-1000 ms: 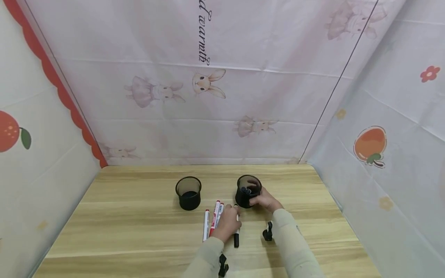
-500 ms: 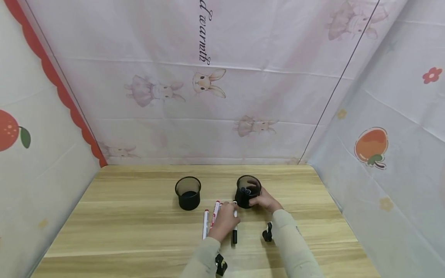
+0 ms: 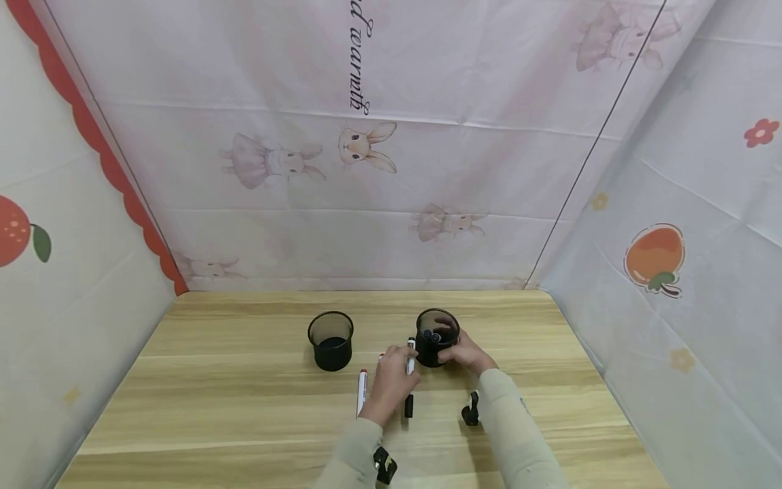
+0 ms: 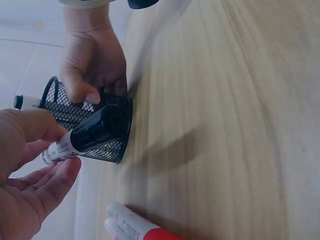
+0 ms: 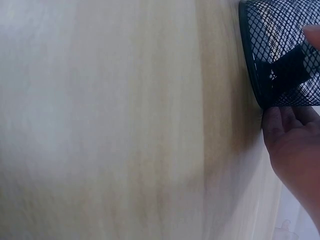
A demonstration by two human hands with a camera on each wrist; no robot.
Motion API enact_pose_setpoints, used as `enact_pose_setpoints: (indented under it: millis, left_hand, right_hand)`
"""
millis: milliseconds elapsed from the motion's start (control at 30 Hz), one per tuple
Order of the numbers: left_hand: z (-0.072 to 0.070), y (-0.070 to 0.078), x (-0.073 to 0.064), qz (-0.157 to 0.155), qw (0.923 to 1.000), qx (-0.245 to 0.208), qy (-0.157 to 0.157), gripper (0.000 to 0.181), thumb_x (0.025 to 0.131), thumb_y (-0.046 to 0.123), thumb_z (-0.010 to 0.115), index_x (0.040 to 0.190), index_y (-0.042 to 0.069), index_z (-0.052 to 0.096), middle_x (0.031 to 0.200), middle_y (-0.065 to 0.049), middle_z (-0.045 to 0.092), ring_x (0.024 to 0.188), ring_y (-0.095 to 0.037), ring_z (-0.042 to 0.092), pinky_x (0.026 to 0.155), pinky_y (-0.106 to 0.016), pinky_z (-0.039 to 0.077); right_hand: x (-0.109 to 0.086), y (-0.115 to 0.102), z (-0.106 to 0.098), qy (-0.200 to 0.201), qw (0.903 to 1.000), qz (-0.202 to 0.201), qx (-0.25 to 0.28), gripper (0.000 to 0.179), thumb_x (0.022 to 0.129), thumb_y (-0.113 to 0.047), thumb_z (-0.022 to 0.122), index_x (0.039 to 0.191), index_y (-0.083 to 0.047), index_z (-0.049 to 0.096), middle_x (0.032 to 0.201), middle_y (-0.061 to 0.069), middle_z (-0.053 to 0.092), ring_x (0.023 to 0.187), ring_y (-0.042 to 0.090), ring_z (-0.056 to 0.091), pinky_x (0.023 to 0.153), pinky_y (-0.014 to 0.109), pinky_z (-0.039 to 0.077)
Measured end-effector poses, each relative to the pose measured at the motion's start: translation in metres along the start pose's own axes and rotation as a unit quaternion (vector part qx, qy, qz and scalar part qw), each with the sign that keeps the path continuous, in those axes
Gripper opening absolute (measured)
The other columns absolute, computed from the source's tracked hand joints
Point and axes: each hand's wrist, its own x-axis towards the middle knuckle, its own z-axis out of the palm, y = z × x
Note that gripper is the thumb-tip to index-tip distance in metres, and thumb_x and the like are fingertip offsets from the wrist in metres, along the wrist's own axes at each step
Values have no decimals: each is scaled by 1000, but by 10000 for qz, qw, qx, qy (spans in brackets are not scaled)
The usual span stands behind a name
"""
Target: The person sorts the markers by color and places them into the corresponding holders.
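Observation:
My left hand pinches a white marker with a black cap between thumb and fingers, tilted and raised off the table. This marker is just left of the right-hand black mesh pen cup. My right hand grips that upright cup by its side; the fingers behind it are partly hidden. Inside the cup stand markers with dark ends. Below my left hand, white markers with red caps lie on the table, one of them beside my left wrist.
A second black mesh pen cup stands on the wooden table to the left. Printed cloth walls rise at the back and both sides. Black wrist devices are on both sleeves.
My left hand has lifted the black-capped marker off the table and moved it forward, close to the right-hand cup. My right hand stays on that cup.

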Motion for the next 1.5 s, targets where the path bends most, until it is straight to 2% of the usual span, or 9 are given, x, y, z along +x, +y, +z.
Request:
enact_pose_setpoints:
  millis: [200,267,433,567,767,933,1200,1500]
  left_hand:
    - [-5,1,6,-164,9996,-240,28,35,68,0,73,102,7,67,96,-7,56,78,-17,53,64,-26,48]
    - [-6,1,9,-151,9994,-294,119,36,68,-1,73,102,7,66,95,-6,55,75,-16,51,62,-26,47]
    - [-11,1,14,-102,9989,-338,302,37,70,0,71,105,9,64,96,-6,55,70,-14,49,60,-26,46]
    - [-14,2,16,-150,9983,-481,309,48,72,1,69,118,12,57,103,-7,56,71,-13,51,60,-26,46]
    - [-18,5,18,-494,9935,-1000,246,68,71,-3,65,133,9,40,106,-6,52,73,-15,53,59,-27,46]
    - [-18,6,22,-733,9873,-1370,333,69,71,-3,62,135,8,38,102,-4,50,69,-13,53,54,-24,47]
    - [-19,4,26,-488,9836,-1531,823,59,71,-2,65,126,5,45,95,-5,54,71,-18,56,55,-24,48]
    - [-19,0,29,-259,9841,-1472,957,53,72,-1,64,122,5,48,93,-5,55,70,-20,58,55,-23,48]
  right_hand:
    - [8,21,-7,137,9998,-121,-112,90,62,15,64,141,3,23,138,34,29,118,40,41,92,39,38]
    - [9,21,-8,141,9997,-127,-126,90,62,15,65,141,3,23,138,33,29,117,37,42,93,38,37]
    - [4,3,-4,61,10000,10,-72,91,63,17,64,141,6,20,140,35,26,118,36,40,93,36,36]
    - [9,16,-8,133,9999,35,-8,92,61,18,65,142,4,24,136,31,35,114,35,42,88,34,39]
    - [15,32,-12,269,9996,-9,-112,94,57,13,69,141,-2,29,128,23,46,110,29,47,86,32,41]
    - [15,33,-13,292,9995,-29,-143,96,54,8,70,140,-6,31,127,21,48,109,30,47,87,35,40]
    - [15,30,-12,292,9995,99,-53,94,57,14,69,141,-4,30,127,21,48,108,28,48,87,33,41]
    - [13,29,-12,268,9996,92,77,95,59,16,67,143,-2,26,129,25,44,109,30,46,84,33,42]
